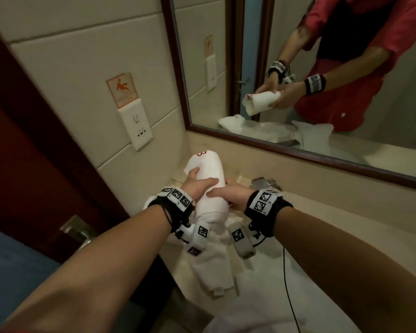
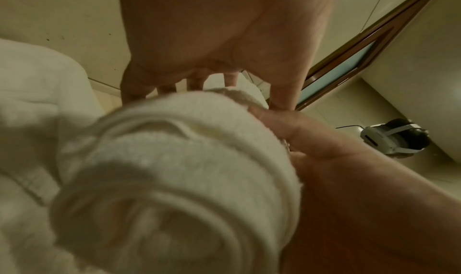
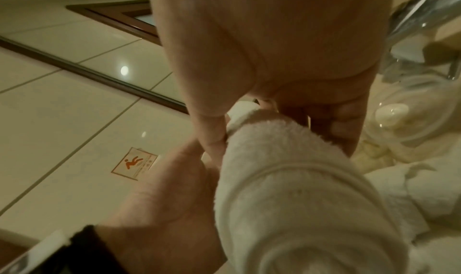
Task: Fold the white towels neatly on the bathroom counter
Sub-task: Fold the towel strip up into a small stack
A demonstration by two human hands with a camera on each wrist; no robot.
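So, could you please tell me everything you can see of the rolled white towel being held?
The rolled white towel is terry cloth wound into a tight cylinder; spiral layers show at its near end in both wrist views. Red marking sits at its far end. It is held above the counter, tilted away toward the wall. The left hand and the right hand grip its middle from opposite sides.

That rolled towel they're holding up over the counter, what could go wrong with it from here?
Two risks, both guesses.

The rolled towel is held in the air by the left hand and right hand, whose grip sits mid-length; the layered end nearest the wrists is free and could loosen or unroll.

Loose white towels lie crumpled on the counter right below, near the faucet. Set down there, the roll could tip or land on an uneven heap.
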